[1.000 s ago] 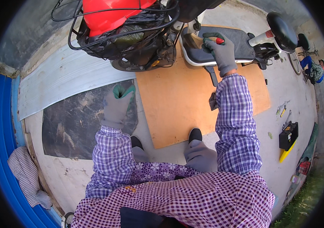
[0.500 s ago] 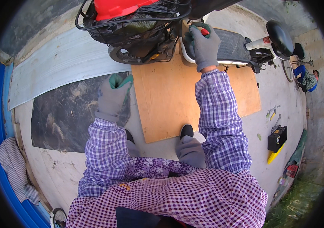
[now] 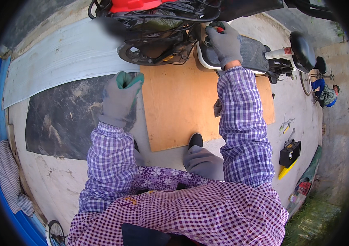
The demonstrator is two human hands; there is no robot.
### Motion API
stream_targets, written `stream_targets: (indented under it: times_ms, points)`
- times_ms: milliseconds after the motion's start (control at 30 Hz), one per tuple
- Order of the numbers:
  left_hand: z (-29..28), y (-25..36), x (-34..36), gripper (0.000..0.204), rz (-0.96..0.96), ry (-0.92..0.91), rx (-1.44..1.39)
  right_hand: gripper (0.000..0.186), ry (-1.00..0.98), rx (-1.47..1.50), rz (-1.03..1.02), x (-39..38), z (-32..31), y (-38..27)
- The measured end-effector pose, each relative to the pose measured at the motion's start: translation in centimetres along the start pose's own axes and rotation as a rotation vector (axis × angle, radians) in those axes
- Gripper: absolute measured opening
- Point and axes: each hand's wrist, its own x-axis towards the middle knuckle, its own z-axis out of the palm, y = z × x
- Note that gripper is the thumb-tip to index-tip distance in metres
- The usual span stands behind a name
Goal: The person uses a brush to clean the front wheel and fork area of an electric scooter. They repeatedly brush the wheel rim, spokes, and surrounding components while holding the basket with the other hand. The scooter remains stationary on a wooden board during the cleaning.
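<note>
A red-handled tool (image 3: 220, 30) is gripped in my gloved right hand (image 3: 227, 47), with only the end of its handle showing. That hand is over the front of an electric scooter's dark footboard (image 3: 252, 53); whatever the tool meets is hidden beneath the fist. Farther left, my left hand (image 3: 119, 100), in a grey glove with green fingers, is curled closed in the air. I cannot make out whether anything is inside it. The scooter's front wheel (image 3: 135, 53) lies beyond the left hand, under a wire basket (image 3: 158, 17) lined with a black plastic bag.
A plywood board (image 3: 174, 106) lies on the ground by my feet. Left of it are a dark sheet (image 3: 63, 119) and a pale panel (image 3: 59, 61). To the right sit a black toolbox (image 3: 290, 153) and loose tools (image 3: 287, 126). A person (image 3: 327, 94) crouches by a bicycle farther right.
The view has shifted slightly. My right hand keeps hold of the red-handled tool at the footboard, its fist slightly turned. My left hand stays curled in nearly the same place.
</note>
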Motion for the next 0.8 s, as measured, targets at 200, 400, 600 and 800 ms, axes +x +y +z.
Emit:
stream_targets:
  times_ms: [200,400,600,800]
  points:
    - [0.6,0.5,-0.1,0.043,-0.014,-0.007,-0.029,0.029,0.21,0.273,-0.036,-0.5,1.7,1.0]
    - [0.8,-0.2,0.5,0.045,-0.002,-0.013,-0.009,0.025,0.082,0.13,0.01,0.1,0.7,1.4]
    - [1.2,-0.4,0.3,0.045,0.015,-0.018,0.01,0.017,0.009,0.66,0.149,-0.8,-0.2,1.0]
    - [1.2,-0.1,0.1,0.043,-0.046,-0.031,-0.017,0.017,-0.063,0.52,0.179,-1.4,-1.0,0.9]
